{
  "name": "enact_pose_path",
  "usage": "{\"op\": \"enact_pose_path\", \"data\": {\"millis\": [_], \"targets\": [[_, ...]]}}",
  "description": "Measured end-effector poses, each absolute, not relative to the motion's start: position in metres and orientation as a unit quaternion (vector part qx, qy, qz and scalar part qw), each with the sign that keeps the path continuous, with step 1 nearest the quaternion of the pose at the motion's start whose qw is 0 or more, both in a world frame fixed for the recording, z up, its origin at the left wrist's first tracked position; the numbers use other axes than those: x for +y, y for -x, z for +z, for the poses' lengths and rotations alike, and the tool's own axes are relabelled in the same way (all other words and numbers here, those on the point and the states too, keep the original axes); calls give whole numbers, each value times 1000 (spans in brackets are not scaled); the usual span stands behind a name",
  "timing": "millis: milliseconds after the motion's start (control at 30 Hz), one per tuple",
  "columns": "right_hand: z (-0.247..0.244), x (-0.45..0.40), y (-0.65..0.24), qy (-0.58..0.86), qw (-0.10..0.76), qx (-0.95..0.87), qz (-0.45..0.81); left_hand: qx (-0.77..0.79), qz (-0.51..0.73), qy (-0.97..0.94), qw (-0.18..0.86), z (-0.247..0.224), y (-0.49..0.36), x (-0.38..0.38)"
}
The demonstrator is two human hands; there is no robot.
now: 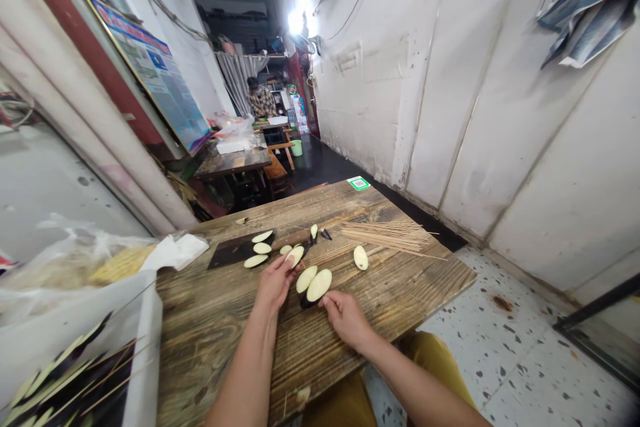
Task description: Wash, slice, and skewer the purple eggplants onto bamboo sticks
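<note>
My left hand [275, 281] is closed on a pale oval eggplant slice [296, 256] near the middle of the wooden table [215, 340]. My right hand [340, 310] pinches the lower edge of another slice [319, 285], which overlaps a second slice [306, 279] with dark skin beneath. More slices lie on and beside the dark cleaver blade [230, 249], whose wooden handle [293, 239] points right. A single slice [361, 257] rests to the right, in front of a bundle of thin wooden skewers [383, 235].
At the lower left, a white bin [150, 340] holds skewered eggplant pieces. Plastic bags [75, 260] lie behind it. A green code card [359, 183] is at the table's far corner. Farther back, a person [261, 100] stands beyond another table [240, 159].
</note>
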State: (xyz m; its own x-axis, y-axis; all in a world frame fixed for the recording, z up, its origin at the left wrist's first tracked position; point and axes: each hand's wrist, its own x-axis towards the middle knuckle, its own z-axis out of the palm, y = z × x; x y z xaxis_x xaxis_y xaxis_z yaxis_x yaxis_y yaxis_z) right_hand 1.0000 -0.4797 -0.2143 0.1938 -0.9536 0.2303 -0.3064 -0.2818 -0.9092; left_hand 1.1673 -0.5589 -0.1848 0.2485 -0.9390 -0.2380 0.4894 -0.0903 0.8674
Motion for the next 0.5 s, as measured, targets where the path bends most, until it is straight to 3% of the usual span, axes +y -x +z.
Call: {"op": "enact_pose_path", "data": {"millis": [500], "targets": [[-211, -480, -1002, 650, 387, 465, -460, -266, -603, -450, 603, -183, -1150, -551]]}}
